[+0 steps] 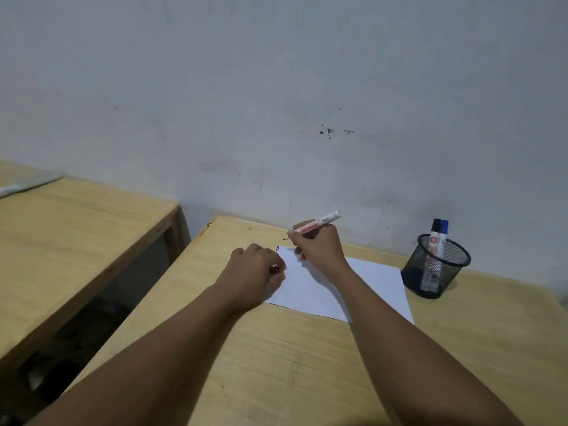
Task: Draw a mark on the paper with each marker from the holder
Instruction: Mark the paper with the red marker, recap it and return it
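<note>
A white sheet of paper [310,290] lies on the wooden table [276,348]. Short red and blue marks [278,248] sit at its far left corner. My right hand [319,244] grips an uncapped red marker [313,225], tip pointing left just above that corner. My left hand [255,270] rests on the paper's left edge, closed on a red cap [275,269] that peeks out between the fingers. A black mesh holder [435,265] stands to the right of the paper with a black-capped marker [435,238] and a blue-capped marker [443,238] upright inside.
A grey-white wall [276,103] rises right behind the table. A second wooden table [70,241] stands to the left across a dark gap [92,318]. A pale flat object [27,184] lies at its far left corner.
</note>
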`<move>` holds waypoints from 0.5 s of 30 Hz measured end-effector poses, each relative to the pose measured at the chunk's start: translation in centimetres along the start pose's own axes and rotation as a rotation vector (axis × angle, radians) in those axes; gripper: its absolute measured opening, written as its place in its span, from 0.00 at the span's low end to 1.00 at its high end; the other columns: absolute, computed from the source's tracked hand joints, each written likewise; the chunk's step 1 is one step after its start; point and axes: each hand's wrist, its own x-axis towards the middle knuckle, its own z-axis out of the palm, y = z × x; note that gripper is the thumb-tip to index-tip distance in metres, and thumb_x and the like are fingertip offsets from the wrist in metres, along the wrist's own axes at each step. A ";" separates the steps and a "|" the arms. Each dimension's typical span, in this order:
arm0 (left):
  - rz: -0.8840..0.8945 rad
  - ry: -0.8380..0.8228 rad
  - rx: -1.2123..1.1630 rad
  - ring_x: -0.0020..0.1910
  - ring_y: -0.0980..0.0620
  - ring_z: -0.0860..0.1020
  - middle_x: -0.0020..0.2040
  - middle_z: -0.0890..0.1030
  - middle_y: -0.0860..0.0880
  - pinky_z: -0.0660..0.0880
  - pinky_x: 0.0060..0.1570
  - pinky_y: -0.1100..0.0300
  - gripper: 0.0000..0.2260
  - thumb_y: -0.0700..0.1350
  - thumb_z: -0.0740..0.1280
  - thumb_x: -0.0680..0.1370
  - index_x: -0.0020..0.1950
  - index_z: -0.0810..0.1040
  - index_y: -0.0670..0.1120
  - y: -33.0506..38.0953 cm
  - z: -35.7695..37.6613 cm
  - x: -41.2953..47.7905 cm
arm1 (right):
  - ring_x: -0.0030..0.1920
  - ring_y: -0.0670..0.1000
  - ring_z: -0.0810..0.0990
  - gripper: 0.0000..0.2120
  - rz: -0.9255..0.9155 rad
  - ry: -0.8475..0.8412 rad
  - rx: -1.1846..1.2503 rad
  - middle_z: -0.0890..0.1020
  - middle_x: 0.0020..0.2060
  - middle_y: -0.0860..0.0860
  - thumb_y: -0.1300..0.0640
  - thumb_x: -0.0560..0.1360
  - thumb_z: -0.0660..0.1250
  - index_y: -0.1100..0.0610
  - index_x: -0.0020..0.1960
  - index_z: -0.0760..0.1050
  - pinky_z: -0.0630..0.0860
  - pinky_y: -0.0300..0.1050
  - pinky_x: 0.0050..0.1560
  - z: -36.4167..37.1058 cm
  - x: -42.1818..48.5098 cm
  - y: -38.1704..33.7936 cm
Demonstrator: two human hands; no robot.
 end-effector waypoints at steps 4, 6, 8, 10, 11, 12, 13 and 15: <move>0.025 0.042 -0.016 0.59 0.55 0.75 0.57 0.83 0.61 0.71 0.56 0.49 0.13 0.56 0.60 0.78 0.54 0.83 0.56 -0.6 0.6 -0.2 | 0.28 0.54 0.77 0.07 0.042 -0.052 0.007 0.80 0.28 0.54 0.60 0.73 0.74 0.64 0.42 0.81 0.73 0.47 0.31 0.9 1.4 1.3; 0.011 0.054 -0.032 0.58 0.55 0.75 0.56 0.83 0.61 0.70 0.58 0.48 0.12 0.56 0.61 0.78 0.53 0.83 0.56 -0.5 0.6 -0.1 | 0.28 0.54 0.77 0.11 0.032 -0.045 -0.034 0.80 0.29 0.56 0.57 0.73 0.74 0.65 0.40 0.80 0.73 0.48 0.32 1.2 1.8 2.1; -0.010 0.064 -0.059 0.57 0.55 0.75 0.53 0.84 0.60 0.70 0.59 0.48 0.11 0.55 0.62 0.78 0.53 0.82 0.56 -0.6 0.6 -0.1 | 0.28 0.53 0.78 0.11 0.011 -0.010 -0.063 0.82 0.30 0.56 0.56 0.75 0.73 0.65 0.42 0.81 0.75 0.48 0.32 1.2 1.9 2.8; -0.024 0.070 -0.079 0.55 0.55 0.75 0.51 0.84 0.58 0.70 0.59 0.50 0.11 0.55 0.63 0.78 0.53 0.82 0.54 -0.6 0.6 0.0 | 0.28 0.52 0.79 0.10 -0.013 0.017 -0.092 0.83 0.31 0.55 0.56 0.77 0.73 0.63 0.43 0.82 0.76 0.46 0.32 1.1 1.9 3.1; -0.028 0.073 -0.079 0.55 0.55 0.76 0.51 0.85 0.58 0.70 0.58 0.50 0.11 0.55 0.64 0.78 0.53 0.82 0.54 -0.6 0.6 0.0 | 0.28 0.51 0.79 0.10 -0.025 0.020 -0.108 0.84 0.31 0.55 0.55 0.77 0.72 0.62 0.43 0.82 0.76 0.46 0.32 1.1 1.9 3.2; -0.031 0.078 -0.076 0.54 0.55 0.76 0.51 0.85 0.57 0.70 0.58 0.50 0.11 0.55 0.64 0.78 0.53 0.83 0.54 -0.6 0.6 0.0 | 0.29 0.51 0.80 0.10 -0.033 0.020 -0.121 0.84 0.32 0.55 0.55 0.77 0.72 0.61 0.43 0.82 0.77 0.47 0.33 1.1 2.0 3.3; -0.036 0.084 -0.074 0.54 0.55 0.76 0.50 0.85 0.57 0.71 0.57 0.51 0.11 0.56 0.64 0.77 0.52 0.83 0.53 -0.6 0.6 0.0 | 0.29 0.51 0.80 0.10 -0.036 0.018 -0.127 0.85 0.32 0.56 0.55 0.77 0.72 0.60 0.42 0.82 0.78 0.48 0.34 1.1 2.1 3.4; -0.054 0.092 -0.073 0.53 0.54 0.76 0.47 0.85 0.56 0.72 0.57 0.51 0.12 0.56 0.64 0.77 0.52 0.84 0.53 -0.5 0.6 0.0 | 0.30 0.52 0.81 0.10 -0.036 0.016 -0.123 0.85 0.34 0.59 0.54 0.77 0.72 0.60 0.42 0.83 0.79 0.50 0.36 1.2 2.3 3.6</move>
